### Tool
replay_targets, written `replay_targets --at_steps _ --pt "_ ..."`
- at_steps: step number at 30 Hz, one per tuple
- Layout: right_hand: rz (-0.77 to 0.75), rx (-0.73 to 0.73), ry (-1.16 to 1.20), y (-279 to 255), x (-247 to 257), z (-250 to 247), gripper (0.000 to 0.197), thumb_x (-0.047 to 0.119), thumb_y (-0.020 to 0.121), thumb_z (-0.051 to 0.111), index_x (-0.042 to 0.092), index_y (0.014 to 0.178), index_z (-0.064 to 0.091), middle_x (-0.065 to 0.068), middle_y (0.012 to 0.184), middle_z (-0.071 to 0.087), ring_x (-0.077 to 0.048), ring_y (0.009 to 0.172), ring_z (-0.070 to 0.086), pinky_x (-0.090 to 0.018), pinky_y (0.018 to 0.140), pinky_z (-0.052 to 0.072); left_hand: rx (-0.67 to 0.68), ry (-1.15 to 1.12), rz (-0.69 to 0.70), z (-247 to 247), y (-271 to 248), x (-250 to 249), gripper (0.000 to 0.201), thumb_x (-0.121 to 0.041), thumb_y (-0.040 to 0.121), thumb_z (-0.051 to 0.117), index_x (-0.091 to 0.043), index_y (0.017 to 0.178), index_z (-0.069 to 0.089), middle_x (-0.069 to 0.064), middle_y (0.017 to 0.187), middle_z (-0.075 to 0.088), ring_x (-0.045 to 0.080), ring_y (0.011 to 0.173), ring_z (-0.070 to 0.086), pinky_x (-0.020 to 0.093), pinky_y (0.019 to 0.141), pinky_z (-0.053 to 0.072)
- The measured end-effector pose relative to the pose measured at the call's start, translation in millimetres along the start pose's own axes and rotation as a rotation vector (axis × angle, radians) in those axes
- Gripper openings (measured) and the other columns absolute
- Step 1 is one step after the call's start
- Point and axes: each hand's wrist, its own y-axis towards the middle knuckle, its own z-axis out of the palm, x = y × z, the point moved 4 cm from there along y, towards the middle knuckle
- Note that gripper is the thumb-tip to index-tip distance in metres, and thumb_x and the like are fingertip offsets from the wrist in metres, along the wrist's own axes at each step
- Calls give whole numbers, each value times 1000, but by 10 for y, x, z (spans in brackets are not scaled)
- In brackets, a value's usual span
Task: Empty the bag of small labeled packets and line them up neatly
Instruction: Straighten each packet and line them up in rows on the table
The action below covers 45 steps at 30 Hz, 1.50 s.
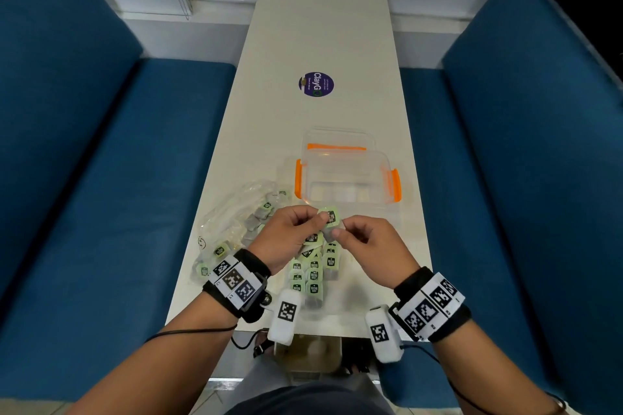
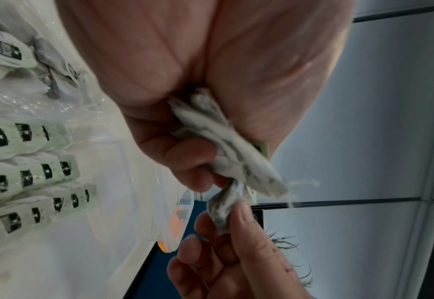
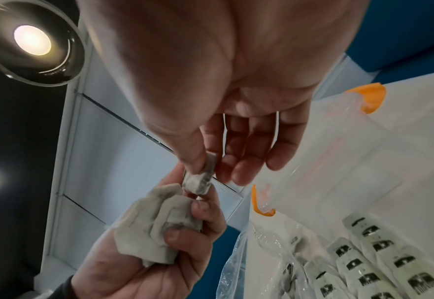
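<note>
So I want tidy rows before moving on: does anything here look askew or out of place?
Mostly tidy. The lined-up packets sit in neat columns, but a few at the far end, under the hands, lie tilted. More packets remain in the clear bag, and the left hand holds several bunched together.

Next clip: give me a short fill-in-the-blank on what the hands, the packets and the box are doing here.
1. The clips on the clear box are coloured ____.
2. The left hand grips a bunch of packets while the right hand pinches ____ packet.
3. The lined-up packets lie on the ____.
4. The plastic bag lies on the person's ____ side.

Missing words: orange; one; table; left
</note>
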Motion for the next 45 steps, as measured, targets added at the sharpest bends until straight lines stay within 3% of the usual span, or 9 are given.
replay_targets --at_steps 6,9,14,22,26,30,35,40,45 --pt "-6 44 49 -30 43 60 21 48 93 66 30 93 77 -12 86 71 -36 86 65 -48 81 54 -54 100 -29 -40 -12 -22 20 -23 93 72 -5 89 78 10 76 71 17 68 58 29 65 47" --pt "-5 12 39 -3 8 80 49 61 85 69 13 85 70 -15 79 67 -33 76 63 -49 75 56 -62 101 -38 -37 -10 -35 16 -19 94 72 -6 90 80 25 88 74 25 77 63 40 75 51" --pt "-3 14 -9 17 -15 67 31 36 95 68 21 69 60 3 64 49 -10 63 43 -32 63 41 -63 118 -32 -25 -9 -63 18 -24 95 72 -11 89 82 31 86 71 27 73 57 44 74 48" --pt "-7 -35 -50 18 -60 152 51 53 88 65 4 80 59 -18 72 57 -31 69 57 -43 66 51 -75 192 17 -28 -23 -62 32 -50 80 74 -20 87 84 40 97 66 25 81 59 61 77 54" --pt "-5 -57 -50 -11 -50 155 43 48 92 61 9 74 60 -17 75 63 -32 73 59 -40 68 51 -66 242 22 -29 -50 -90 28 -34 95 71 -13 80 82 25 65 57 18 55 43 29 55 43" --pt "1 -36 -7 -30 -77 178 37 43 94 60 11 76 65 -18 77 62 -27 68 54 -39 66 49 -60 251 22 -36 -53 -60 24 -27 97 68 -13 84 82 16 67 51 17 52 32 24 48 32" --pt "-15 -38 33 -32 -116 185 33 40 93 64 14 73 60 -20 78 63 -28 70 53 -36 67 46 -4 117 -29 -9 -75 -8 28 -32 95 69 -9 84 81 27 85 71 29 67 57 47 67 52" --pt "-17 -41 37 -30 -117 176 17 33 94 68 35 78 69 -8 84 73 -26 80 65 -44 78 54 18 63 -50 -4 -56 36 35 -41 86 73 -7 88 81 32 95 72 39 87 64 70 91 47" --pt "13 -46 94 6 -150 86 11 26 94 73 20 103 73 -5 97 73 -23 88 70 -42 83 58 -8 254 35 -62 -7 46 18 -31 93 74 -15 89 82 14 80 75 17 67 59 36 65 49"
